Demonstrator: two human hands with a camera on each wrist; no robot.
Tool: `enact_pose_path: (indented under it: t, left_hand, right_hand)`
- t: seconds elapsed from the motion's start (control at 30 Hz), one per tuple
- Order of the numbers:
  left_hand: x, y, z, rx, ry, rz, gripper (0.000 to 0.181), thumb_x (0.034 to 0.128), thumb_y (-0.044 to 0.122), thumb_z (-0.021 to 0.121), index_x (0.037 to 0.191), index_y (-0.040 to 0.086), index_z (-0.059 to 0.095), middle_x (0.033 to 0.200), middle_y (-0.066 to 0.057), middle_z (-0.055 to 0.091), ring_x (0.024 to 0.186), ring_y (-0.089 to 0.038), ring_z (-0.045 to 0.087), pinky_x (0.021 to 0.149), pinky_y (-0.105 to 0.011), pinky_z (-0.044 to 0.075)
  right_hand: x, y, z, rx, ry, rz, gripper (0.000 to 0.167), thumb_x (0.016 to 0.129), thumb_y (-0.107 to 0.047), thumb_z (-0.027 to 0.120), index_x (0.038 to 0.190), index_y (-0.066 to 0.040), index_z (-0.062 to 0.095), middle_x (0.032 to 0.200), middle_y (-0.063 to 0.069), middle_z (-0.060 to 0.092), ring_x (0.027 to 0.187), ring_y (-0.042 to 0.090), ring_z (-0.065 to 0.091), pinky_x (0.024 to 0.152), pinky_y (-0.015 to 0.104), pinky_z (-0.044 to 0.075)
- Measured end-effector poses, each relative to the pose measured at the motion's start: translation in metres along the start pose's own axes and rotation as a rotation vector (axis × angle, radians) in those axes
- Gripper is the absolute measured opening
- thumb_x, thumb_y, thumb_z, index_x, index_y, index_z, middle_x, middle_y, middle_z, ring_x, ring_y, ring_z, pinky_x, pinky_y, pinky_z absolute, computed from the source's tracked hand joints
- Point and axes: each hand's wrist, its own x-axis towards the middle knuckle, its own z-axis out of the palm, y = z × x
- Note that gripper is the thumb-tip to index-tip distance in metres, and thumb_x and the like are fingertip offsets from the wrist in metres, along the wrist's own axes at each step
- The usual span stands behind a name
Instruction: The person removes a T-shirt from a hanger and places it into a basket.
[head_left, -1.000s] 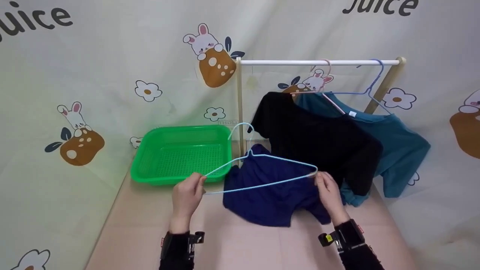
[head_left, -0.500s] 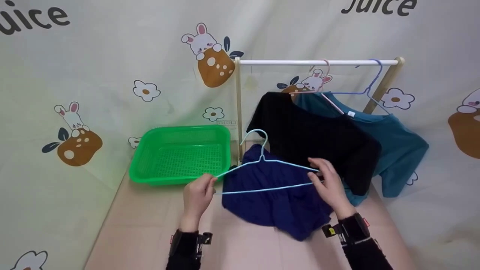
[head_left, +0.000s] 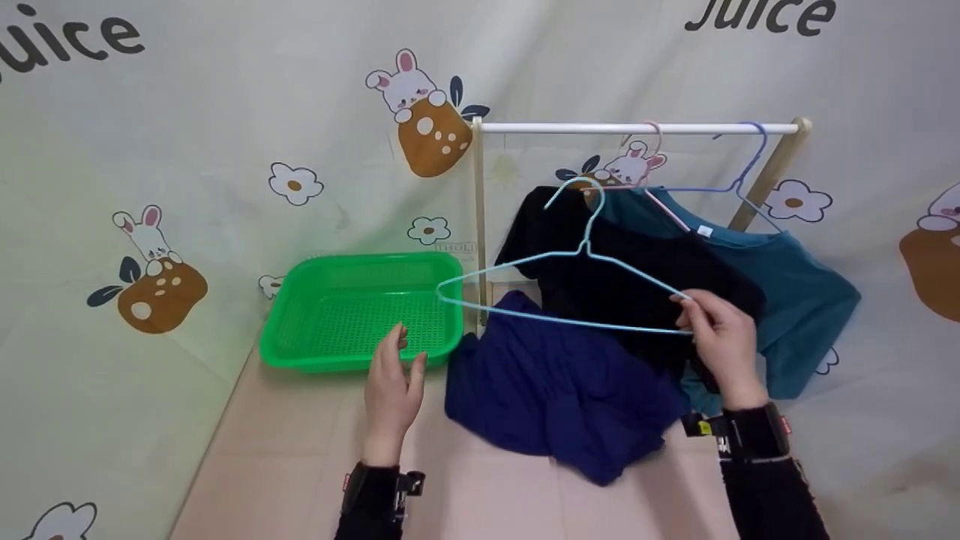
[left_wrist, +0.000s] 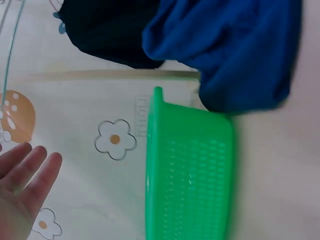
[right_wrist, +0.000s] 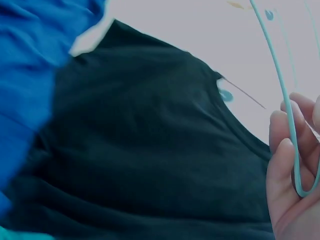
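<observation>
A light blue clothes hanger (head_left: 551, 322) is held up by its right end in my right hand (head_left: 724, 341), its hook pointing upward. In the right wrist view the hanger's end (right_wrist: 287, 115) lies between the thumb and fingers. My left hand (head_left: 394, 397) is apart from the hanger, its fingers extended, in front of the green basket (head_left: 360, 364). Below the hanger a dark blue garment (head_left: 555, 397) lies bunched on the table (head_left: 487, 487). In the left wrist view the left hand's fingers (left_wrist: 42, 182) hold nothing.
A white rail (head_left: 562, 128) on wooden posts carries a black shirt (head_left: 637, 270) on a pink hanger (head_left: 654, 154) and a teal shirt (head_left: 814, 300) on a purple-blue hanger (head_left: 742, 176). A printed curtain (head_left: 225, 90) hangs behind.
My left hand has let go of the hanger. The right hand has regripped the hanger's right end and lifted it up and to the right. The dark blue garment's lower edge has shifted.
</observation>
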Motion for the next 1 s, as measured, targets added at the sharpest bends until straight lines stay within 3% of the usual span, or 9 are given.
enact_pose_path:
  t: [0.2, 0.37, 0.63, 0.8, 1.0]
  left_hand:
    - [-0.013, -0.013, -0.004, 0.013, -0.039, -0.058, 0.052, 0.0945, 0.011, 0.067, 0.139, -0.005, 0.045, 0.125, -0.020, 0.057, 0.106, -0.035, 0.060, 0.081, -0.047, 0.052]
    - [-0.020, -0.015, -0.003, 0.003, -0.065, -0.093, 0.053, 0.0944, 0.010, 0.067, 0.140, -0.004, 0.044, 0.129, -0.021, 0.055, 0.107, -0.033, 0.060, 0.079, -0.044, 0.055]
    - [-0.030, -0.011, 0.006, -0.010, -0.103, -0.081, 0.052, 0.0950, 0.010, 0.066, 0.139, -0.006, 0.045, 0.131, -0.023, 0.054, 0.107, -0.035, 0.061, 0.078, -0.042, 0.056]
    - [-0.039, -0.015, 0.006, 0.003, -0.112, -0.088, 0.052, 0.0949, 0.010, 0.066, 0.140, -0.006, 0.045, 0.131, -0.022, 0.053, 0.107, -0.031, 0.060, 0.078, -0.040, 0.056]
    - [-0.042, -0.019, 0.002, 0.013, -0.121, -0.111, 0.052, 0.0953, 0.012, 0.066, 0.139, -0.007, 0.045, 0.131, -0.023, 0.054, 0.106, -0.033, 0.061, 0.078, -0.039, 0.056]
  right_hand:
    - [0.029, -0.007, -0.020, -0.112, 0.076, 0.072, 0.017, 0.099, -0.017, 0.062, 0.101, -0.010, 0.077, 0.072, 0.005, 0.066, 0.067, -0.005, 0.051, 0.063, 0.018, 0.035]
    - [0.055, -0.017, -0.018, -0.234, 0.084, 0.079, 0.022, 0.099, -0.025, 0.062, 0.101, -0.008, 0.076, 0.075, 0.008, 0.066, 0.068, 0.003, 0.050, 0.063, 0.025, 0.032]
    - [0.090, -0.036, -0.002, -0.315, 0.021, 0.029, 0.030, 0.100, -0.031, 0.060, 0.106, -0.006, 0.075, 0.081, 0.013, 0.068, 0.074, 0.029, 0.062, 0.063, 0.034, 0.035]
    - [0.104, -0.041, -0.018, -0.366, -0.020, 0.001, 0.028, 0.100, -0.029, 0.061, 0.110, -0.007, 0.075, 0.083, 0.015, 0.070, 0.075, 0.032, 0.062, 0.061, 0.037, 0.034]
    - [0.109, -0.042, -0.038, -0.408, -0.046, 0.073, 0.033, 0.100, -0.034, 0.058, 0.114, -0.009, 0.074, 0.092, 0.018, 0.068, 0.079, 0.035, 0.058, 0.062, 0.041, 0.034]
